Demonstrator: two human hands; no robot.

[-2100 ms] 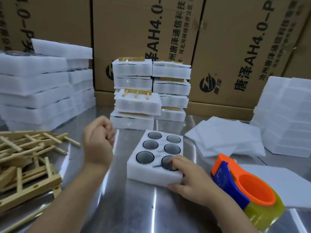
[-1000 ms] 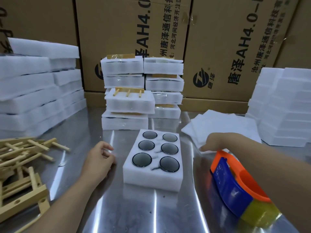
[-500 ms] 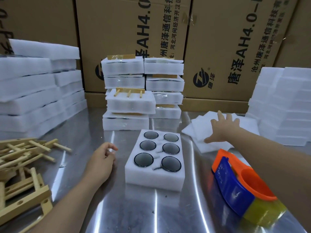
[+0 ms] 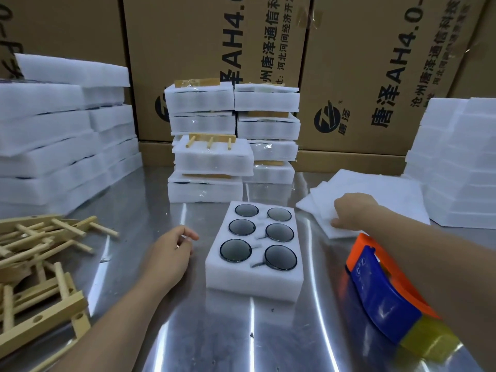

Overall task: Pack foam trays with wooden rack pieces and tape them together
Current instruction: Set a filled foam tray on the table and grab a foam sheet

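A white foam tray (image 4: 255,280) with several round dark glass discs in its wells sits mid-table. My left hand (image 4: 167,257) rests just left of it, fingers loosely curled, holding nothing. My right hand (image 4: 354,212) lies on the pile of thin white foam sheets (image 4: 375,194) to the right, fingers curled down onto the near edge of the top sheet. An orange and blue tape dispenser (image 4: 386,299) with yellowish tape sits under my right forearm. Wooden rack pieces (image 4: 40,251) lie heaped at the left.
Taped foam packs (image 4: 230,146) are stacked behind the tray, some with wooden pieces on top. Tall foam tray stacks stand at far left (image 4: 61,135) and far right (image 4: 456,162). Cardboard boxes (image 4: 349,63) wall off the back of the steel table (image 4: 241,339).
My right hand left the tray, reached out flat over the foam sheets, and now has pulled back with fingers curled on the top sheet's edge. My left hand lowered beside the tray.
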